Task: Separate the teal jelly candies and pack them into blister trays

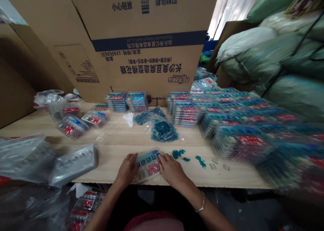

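A clear plastic tray (146,176) lies near the table's front edge, filled with small teal pieces, a red-and-white patterned packet and a blue stick. My left hand (128,169) is closed on its left edge, and my right hand (173,170) grips the right edge, thumb on top. Just right of my right hand are loose teal pieces (177,153) and a few pale striped pieces (226,167). Beyond the tray sits a clear bag of teal pieces (163,130).
Tall stacks of filled trays (240,141) crowd the right side. Nested empty trays (73,165) stand at the left front. A large cardboard box (149,25) rises at the back. More filled trays (72,126) lie at the back left, and plastic sacks (278,55) are piled far right.
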Motion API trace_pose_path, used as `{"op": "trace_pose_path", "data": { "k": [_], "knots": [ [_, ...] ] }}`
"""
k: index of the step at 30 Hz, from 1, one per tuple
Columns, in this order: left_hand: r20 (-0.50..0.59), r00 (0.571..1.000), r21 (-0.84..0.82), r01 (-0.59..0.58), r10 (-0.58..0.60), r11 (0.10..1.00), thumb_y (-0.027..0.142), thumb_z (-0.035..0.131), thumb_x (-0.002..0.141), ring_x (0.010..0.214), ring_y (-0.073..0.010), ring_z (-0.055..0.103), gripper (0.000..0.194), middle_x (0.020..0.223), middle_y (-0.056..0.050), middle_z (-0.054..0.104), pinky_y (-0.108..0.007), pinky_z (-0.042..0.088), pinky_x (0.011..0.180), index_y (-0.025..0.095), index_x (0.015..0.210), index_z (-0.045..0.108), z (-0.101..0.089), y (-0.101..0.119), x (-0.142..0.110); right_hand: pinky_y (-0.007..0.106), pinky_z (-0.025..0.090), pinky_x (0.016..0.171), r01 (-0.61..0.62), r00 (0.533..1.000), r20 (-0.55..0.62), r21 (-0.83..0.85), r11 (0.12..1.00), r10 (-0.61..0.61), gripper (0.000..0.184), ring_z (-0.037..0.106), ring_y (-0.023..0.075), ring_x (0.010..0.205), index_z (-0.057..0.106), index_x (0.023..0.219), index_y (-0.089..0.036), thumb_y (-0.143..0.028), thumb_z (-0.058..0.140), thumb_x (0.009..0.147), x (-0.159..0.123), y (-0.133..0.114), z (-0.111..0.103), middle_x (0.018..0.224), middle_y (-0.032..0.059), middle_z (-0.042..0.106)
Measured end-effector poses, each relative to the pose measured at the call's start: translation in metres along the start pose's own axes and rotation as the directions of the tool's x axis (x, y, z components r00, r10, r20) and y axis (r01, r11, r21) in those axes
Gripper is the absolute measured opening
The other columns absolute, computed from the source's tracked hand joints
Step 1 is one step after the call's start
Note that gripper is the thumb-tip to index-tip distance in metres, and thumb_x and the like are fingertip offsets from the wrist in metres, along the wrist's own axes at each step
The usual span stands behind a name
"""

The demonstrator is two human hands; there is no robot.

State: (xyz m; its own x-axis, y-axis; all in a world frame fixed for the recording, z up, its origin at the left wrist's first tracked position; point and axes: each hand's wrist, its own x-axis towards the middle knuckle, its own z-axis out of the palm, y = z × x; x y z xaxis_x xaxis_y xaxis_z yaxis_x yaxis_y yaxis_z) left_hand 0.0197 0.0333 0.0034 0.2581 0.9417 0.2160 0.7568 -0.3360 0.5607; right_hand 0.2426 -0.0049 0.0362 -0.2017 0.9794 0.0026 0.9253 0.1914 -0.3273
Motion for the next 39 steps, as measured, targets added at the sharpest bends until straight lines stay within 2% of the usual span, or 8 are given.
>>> {"op": "trace_pose_path", "data": {
  "k": [5, 10, 15, 22, 26, 32, 35, 39],
  "knots": [
    [-0.054, 0.997, 0.266, -0.042, 0.059, 0.963, 0.018, 0.045, 0.084, 0.095, -0.0251, 0.058, 0.032, 0.107, -0.011, 0.064, -0.041, 0.05, 0.083, 0.016, 0.112, 0.06, 0.008, 0.002, -0.004, 0.04, 0.036, 0.102, 0.073, 0.995, -0.077, 0.038, 0.997, -0.07, 0.039, 0.042, 0.0266, 0.126, 0.052, 0.123, -0.012, -0.018, 0.047, 0.085, 0.003, -0.005, 0.006, 0.141, 0.0173, 0.038],
    [-0.068, 0.982, 0.273, -0.149, 0.174, 0.95, 0.02, 0.045, 0.084, 0.091, -0.0232, 0.06, 0.033, 0.105, -0.008, 0.067, -0.038, 0.052, 0.078, 0.02, 0.113, 0.06, 0.006, -0.014, -0.008, 0.05, 0.017, 0.111, 0.361, 0.929, 0.036, 0.125, 0.924, -0.368, 0.074, 0.013, 0.0294, 0.14, 0.039, 0.136, -0.016, -0.051, 0.062, 0.075, 0.011, -0.002, -0.003, 0.151, 0.0154, 0.022],
    [-0.115, 0.965, 0.247, -0.202, 0.235, 0.948, 0.022, 0.043, 0.085, 0.092, -0.0222, 0.062, 0.034, 0.107, -0.005, 0.068, -0.036, 0.054, 0.073, 0.024, 0.114, 0.061, 0.006, -0.024, -0.016, 0.051, 0.018, 0.111, 0.49, 0.872, 0.035, -0.077, 0.868, -0.489, 0.098, 0.019, 0.0368, 0.137, 0.032, 0.139, -0.002, -0.063, 0.063, 0.069, -0.001, -0.018, 0.011, 0.147, 0.0271, 0.024],
    [-0.075, 0.975, 0.141, -0.199, 0.211, 0.97, 0.025, 0.045, 0.083, 0.091, -0.0231, 0.063, 0.032, 0.101, -0.007, 0.069, -0.037, 0.054, 0.074, 0.022, 0.106, 0.066, 0.002, -0.013, -0.02, 0.053, 0.047, 0.087, 0.381, 0.886, -0.108, -0.388, 0.839, -0.452, 0.048, 0.044, 0.0388, 0.124, 0.039, 0.133, -0.001, -0.02, 0.048, 0.09, -0.028, -0.033, 0.06, 0.13, 0.034, 0.045],
    [0.058, 0.983, 0.119, -0.181, 0.176, 0.976, 0.026, 0.052, 0.078, 0.097, -0.0245, 0.062, 0.029, 0.102, -0.01, 0.068, -0.039, 0.05, 0.085, 0.018, 0.102, 0.065, -0.008, 0.01, 0.021, 0.048, 0.049, 0.088, 0.473, 0.819, -0.137, -0.389, 0.791, -0.557, 0.045, 0.045, 0.036, 0.124, 0.04, 0.133, -0.005, -0.02, 0.045, 0.091, -0.047, -0.018, 0.043, 0.13, 0.0291, 0.048],
    [0.051, 0.971, 0.379, -0.235, 0.234, 0.895, 0.031, 0.075, 0.056, 0.136, -0.0406, 0.023, 0.099, 0.149, -0.021, 0.026, -0.06, 0.025, 0.104, 0.016, 0.141, 0.029, 0.002, 0.05, 0.143, 0.041, 0.053, 0.084, 0.458, 0.794, -0.239, -0.371, 0.808, -0.559, 0.043, 0.055, 0.0335, 0.115, 0.049, 0.127, -0.012, -0.031, 0.05, 0.089, -0.05, -0.006, 0.046, 0.121, 0.018, 0.06],
    [0.16, 0.965, 0.346, -0.252, 0.207, 0.904, 0.04, 0.077, 0.054, 0.132, -0.0429, 0.03, 0.104, 0.142, -0.025, 0.037, -0.062, 0.024, 0.102, 0.014, 0.142, 0.028, 0.01, 0.042, 0.182, 0.035, 0.055, 0.082, 0.431, 0.745, -0.376, -0.36, 0.828, -0.551, 0.041, 0.059, 0.0288, 0.11, 0.05, 0.127, -0.015, -0.031, 0.048, 0.089, -0.045, 0.003, 0.054, 0.117, 0.013, 0.064],
    [0.24, 0.946, 0.279, -0.284, 0.22, 0.917, 0.045, 0.068, 0.065, 0.111, -0.0346, 0.055, 0.085, 0.113, -0.02, 0.063, -0.05, 0.036, 0.098, 0.011, 0.137, 0.037, 0.018, 0.023, 0.187, 0.027, 0.052, 0.088, 0.474, 0.73, -0.449, -0.212, 0.855, -0.516, 0.044, 0.059, 0.0204, 0.111, 0.044, 0.132, -0.016, -0.022, 0.045, 0.088, -0.044, 0.02, 0.04, 0.121, 0.009, 0.063]
  ]
}}
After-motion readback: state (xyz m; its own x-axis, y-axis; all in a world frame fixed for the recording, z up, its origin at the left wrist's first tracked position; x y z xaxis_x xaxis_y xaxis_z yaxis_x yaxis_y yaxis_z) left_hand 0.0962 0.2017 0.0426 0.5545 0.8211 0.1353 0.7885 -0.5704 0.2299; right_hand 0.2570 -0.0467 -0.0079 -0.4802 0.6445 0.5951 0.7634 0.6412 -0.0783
